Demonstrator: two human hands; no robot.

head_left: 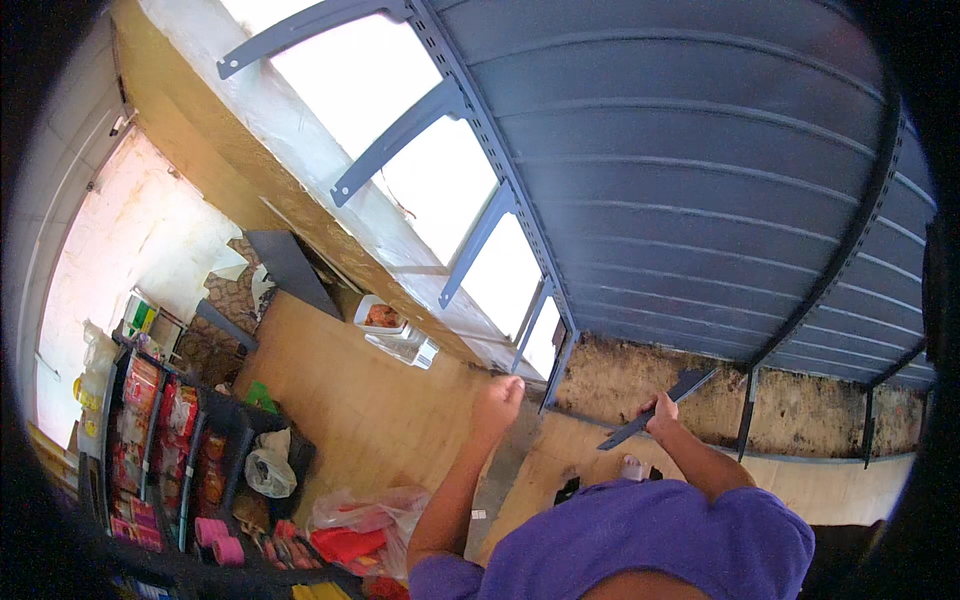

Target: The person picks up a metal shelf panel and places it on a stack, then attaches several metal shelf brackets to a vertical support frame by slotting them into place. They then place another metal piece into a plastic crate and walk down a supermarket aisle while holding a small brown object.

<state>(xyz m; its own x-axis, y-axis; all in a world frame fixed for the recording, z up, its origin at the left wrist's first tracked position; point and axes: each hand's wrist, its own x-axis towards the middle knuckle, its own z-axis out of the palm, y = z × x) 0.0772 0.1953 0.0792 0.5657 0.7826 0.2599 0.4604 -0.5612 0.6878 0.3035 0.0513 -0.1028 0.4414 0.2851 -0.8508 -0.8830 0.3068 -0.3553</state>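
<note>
A dark grey metal shelf bracket (692,383) is in my right hand (661,412), slanting across the palm so both ends stick out. My left hand (497,403) is raised with its fingers curled closed; what they hold, if anything, is hidden. Just beyond the left hand stands a grey slotted upright (506,165), part of a tall shelving unit with a ribbed grey back panel (670,190). Several brackets like the held one jut out from that upright, among them a long arm (400,145) and a lower one (478,245).
To the left, a rack (165,440) holds packaged goods. Plastic bags (365,520) lie near it on the wood-look floor (350,400). A white tub (382,316) and a dark panel (293,270) rest by the yellow ledge (215,150). A stained wall (800,410) shows below the back panel.
</note>
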